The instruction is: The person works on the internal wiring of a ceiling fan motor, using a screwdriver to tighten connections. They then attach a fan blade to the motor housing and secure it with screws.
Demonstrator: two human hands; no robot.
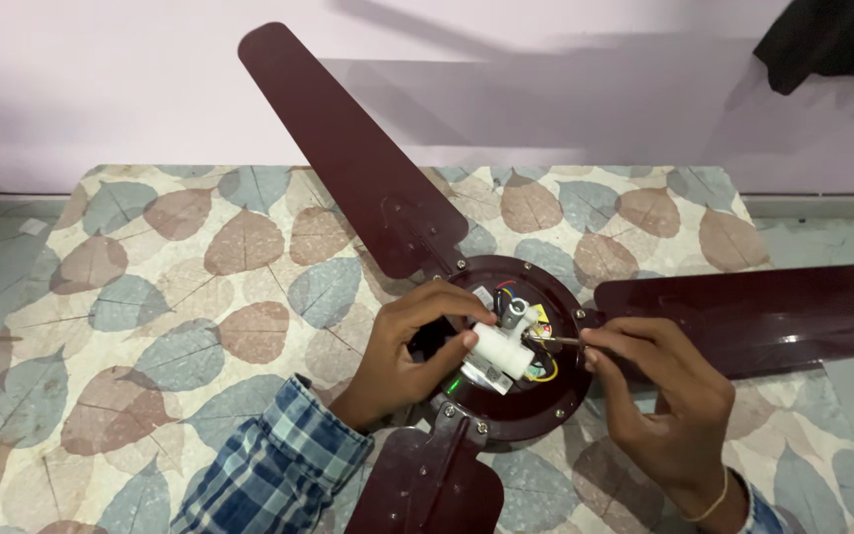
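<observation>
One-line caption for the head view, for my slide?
Left hand steadies a white capacitor on a maroon ceiling fan hub; right hand holds a thin tool.

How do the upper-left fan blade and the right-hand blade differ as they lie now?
The upper-left blade runs diagonally past the table's far edge, its rounded tip in view; the right-hand blade lies almost level and is cut off by the picture's edge. The upper-left blade's mounting screws show; the right hand covers the other's root. Both are dark maroon.

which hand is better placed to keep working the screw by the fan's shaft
Right. The right hand already pinches the thin metal tool, its tip at the shaft. The left hand is busy holding the white cylinder over the fan hub.
</observation>
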